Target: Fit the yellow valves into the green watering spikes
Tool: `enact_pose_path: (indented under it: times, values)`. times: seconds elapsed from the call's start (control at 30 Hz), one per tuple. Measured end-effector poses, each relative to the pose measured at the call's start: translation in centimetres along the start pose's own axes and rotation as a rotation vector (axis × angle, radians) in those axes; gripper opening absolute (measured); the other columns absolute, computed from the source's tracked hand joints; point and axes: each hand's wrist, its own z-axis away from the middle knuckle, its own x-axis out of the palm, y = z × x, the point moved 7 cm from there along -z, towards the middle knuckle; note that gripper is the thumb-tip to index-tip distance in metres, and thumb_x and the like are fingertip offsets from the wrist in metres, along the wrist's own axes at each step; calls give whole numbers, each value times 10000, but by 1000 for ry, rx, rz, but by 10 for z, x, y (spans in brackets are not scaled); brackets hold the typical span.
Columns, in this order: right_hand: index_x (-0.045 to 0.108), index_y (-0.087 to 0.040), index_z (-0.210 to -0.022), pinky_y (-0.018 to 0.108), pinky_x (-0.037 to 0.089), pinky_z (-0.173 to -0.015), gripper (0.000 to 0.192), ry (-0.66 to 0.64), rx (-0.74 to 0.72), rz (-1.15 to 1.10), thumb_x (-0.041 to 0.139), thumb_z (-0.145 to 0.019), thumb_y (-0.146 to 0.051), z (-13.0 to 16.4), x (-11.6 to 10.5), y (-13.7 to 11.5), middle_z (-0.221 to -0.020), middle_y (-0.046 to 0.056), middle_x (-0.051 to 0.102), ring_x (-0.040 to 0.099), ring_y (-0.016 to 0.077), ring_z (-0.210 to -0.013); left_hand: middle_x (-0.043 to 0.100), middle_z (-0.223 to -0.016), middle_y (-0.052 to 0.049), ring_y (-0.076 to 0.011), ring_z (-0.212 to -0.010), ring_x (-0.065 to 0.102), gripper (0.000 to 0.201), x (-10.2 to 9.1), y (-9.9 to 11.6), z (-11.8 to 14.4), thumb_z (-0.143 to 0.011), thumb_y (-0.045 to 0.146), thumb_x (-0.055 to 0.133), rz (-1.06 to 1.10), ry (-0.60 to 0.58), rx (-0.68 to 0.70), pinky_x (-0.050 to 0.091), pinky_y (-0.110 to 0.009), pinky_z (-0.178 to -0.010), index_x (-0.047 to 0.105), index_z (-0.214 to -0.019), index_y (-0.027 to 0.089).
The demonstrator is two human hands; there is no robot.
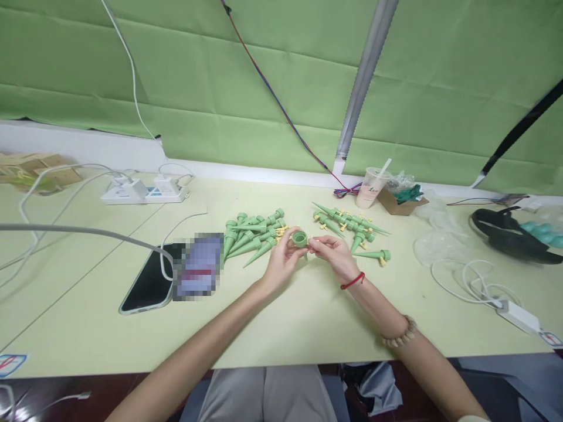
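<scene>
My left hand [284, 261] is closed around a green plastic watering spike [299, 237], its round open socket turned up toward me. Beside it, my right hand [331, 253] pinches at the spike's side, where a small part is mostly hidden by the fingertips. Left of my hands lies a pile of green watering spikes [251, 230], with small yellow valves [281, 232] at its right edge. Another group of spikes [347, 223], fitted with yellow valves, lies beyond my right hand. One single spike [373, 255] rests nearer to my right wrist.
A phone [152, 281] and a blurred-out object [199, 266] lie on the left. Farther back stand a power strip [145, 192], a drink cup with a straw [372, 187] and a small cardboard box [398, 202]. At right are a white adapter [518, 315] and a black strap [510, 237].
</scene>
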Motion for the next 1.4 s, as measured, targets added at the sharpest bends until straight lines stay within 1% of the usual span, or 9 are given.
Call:
enact_pose_path:
  times: [0.1,0.3,0.4,0.5,0.67,0.9,1.0,1.2,1.4]
  values:
    - [632,-165,-713,322,513,-664,372,-20,6,59,692,-602,-516,1,0,9,-714,57,668,626,156,-645,645,-856,-39,-177,-761,658,406,-2,1,-1,-741,249,588,-91,-24,2,519,-299,-714,486,-1134,218]
    - [553,-188,-914,336,464,-719,287,-237,-609,776,438,-859,-444,13,4,-32,-908,91,595,560,189,-824,635,-723,-29,-216,-683,675,568,10,0,2,-724,365,626,116,-283,-284,530,-296,-582,409,-1224,208]
    - [538,-188,-848,350,423,-745,321,-323,-705,970,331,-903,-428,21,7,-35,-822,91,573,525,204,-813,642,-745,-38,-211,-670,673,582,13,1,6,-719,360,629,105,-299,-309,530,-293,-572,396,-1229,203]
    - [473,-198,-688,333,405,-697,409,-303,-605,913,305,-884,-516,25,7,-29,-692,57,524,494,185,-703,630,-708,-18,-188,-678,663,516,13,2,7,-735,295,604,-37,-249,-213,529,-275,-598,444,-1216,201]
    - [284,-220,-563,280,397,-537,556,-457,-67,482,54,-848,-638,30,9,7,-468,-28,359,394,120,-456,615,-663,10,-140,-649,625,443,15,13,6,-737,231,584,-301,-251,0,506,-244,-632,538,-1177,205]
    - [446,-200,-760,311,383,-699,362,-359,-527,937,282,-900,-490,41,-8,-29,-755,47,513,473,166,-720,640,-690,-23,-178,-615,650,637,28,5,16,-707,361,631,-53,-382,-316,501,-254,-534,412,-1272,168]
    - [394,-206,-670,305,388,-657,411,-347,-412,848,244,-896,-514,41,-12,-19,-653,19,461,453,152,-638,579,-575,26,-141,-565,603,600,28,5,18,-712,313,626,-199,-322,-201,484,-241,-552,453,-1264,155]
    - [337,-216,-620,263,362,-477,503,-518,173,277,303,-783,-691,48,-11,18,-508,-86,212,240,79,-417,557,-564,35,-109,-578,553,461,38,16,17,-744,264,576,-398,-373,15,450,-215,-597,542,-1195,180]
    - [388,-196,-567,252,354,-522,505,-383,-106,447,390,-789,-649,52,-22,-6,-526,-38,368,340,95,-496,561,-589,25,-129,-581,577,629,45,6,18,-699,317,620,-130,-413,-271,478,-234,-551,432,-1272,140]
